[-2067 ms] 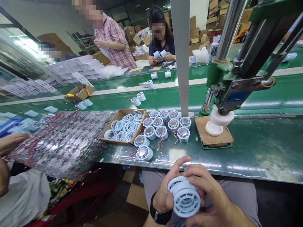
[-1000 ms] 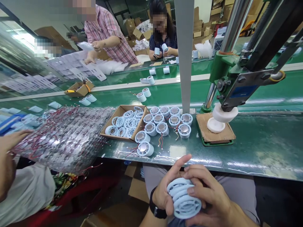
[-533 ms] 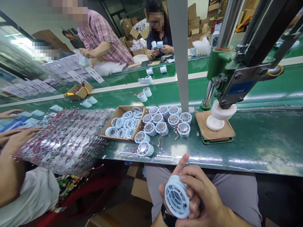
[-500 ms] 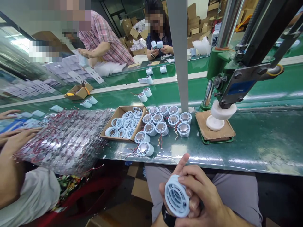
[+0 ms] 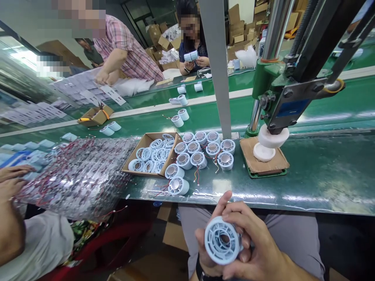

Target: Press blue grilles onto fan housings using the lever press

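Note:
A light-blue round plastic housing (image 5: 215, 255) with a spoked, ring-shaped end is held over my lap, that end turned up toward me. From behind and the left, my left hand (image 5: 205, 249) is closed round it, its index finger sticking up beyond the rim. My right hand (image 5: 259, 240) grips the housing's right side with curled fingers and thumb. Inside the rings a dark round centre shows. On the bench ahead stand several similar housings (image 5: 198, 159) with silvery discs on top and thin coloured wires.
A cardboard box (image 5: 125, 166) of blue rings stands left of the housings. On the right is a green press (image 5: 260, 80) above a white round cup (image 5: 263, 152). A bubble-wrap sheet with wired parts (image 5: 79, 175) lies left, near a co-worker's hands (image 5: 13, 179). Two people work across the bench.
The housing in my hands has tilted so its ringed end faces me more squarely. Across the bench, one person's hands have lowered to the white sheets. My view has shifted slightly.

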Tool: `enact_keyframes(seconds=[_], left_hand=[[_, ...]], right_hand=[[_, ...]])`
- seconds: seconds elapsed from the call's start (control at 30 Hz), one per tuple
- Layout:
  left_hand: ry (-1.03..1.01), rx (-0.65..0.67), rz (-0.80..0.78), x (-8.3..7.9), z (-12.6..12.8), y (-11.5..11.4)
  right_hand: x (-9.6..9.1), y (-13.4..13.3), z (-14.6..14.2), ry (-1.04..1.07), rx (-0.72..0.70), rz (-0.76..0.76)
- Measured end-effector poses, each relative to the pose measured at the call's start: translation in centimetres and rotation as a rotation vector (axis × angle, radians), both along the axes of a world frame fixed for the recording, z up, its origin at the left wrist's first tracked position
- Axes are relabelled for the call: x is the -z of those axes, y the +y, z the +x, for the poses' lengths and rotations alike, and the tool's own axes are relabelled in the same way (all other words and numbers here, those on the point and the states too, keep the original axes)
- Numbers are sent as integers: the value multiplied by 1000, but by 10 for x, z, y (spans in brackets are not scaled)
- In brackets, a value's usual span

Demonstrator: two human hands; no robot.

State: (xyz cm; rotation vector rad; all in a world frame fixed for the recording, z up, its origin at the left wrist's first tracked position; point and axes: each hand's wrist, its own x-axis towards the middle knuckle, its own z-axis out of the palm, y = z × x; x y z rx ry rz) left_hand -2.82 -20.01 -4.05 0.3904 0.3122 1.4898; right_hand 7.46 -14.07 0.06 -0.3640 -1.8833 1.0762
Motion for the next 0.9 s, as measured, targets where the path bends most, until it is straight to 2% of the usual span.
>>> enact_keyframes(seconds=[0.1, 0.23, 0.4, 0.57, 0.77, 0.9], left_hand=[[-31, -33, 32, -19, -5, 1], [39, -19, -57, -34, -9, -1], [96, -37, -134, -39, -11, -1], [121, -46, -156, -42, -8, 7], [101, 80, -75, -50, -3, 27], [129, 206, 47, -54, 0, 40]], right_hand=[[8, 2, 5, 1, -15, -23], [17, 3, 10, -20, -20, -59], [19, 2, 10, -59, -29, -44], [15, 3, 12, -88, 54, -64], [10, 10, 23, -29, 165, -73], [3, 14, 33, -22, 244, 23]])
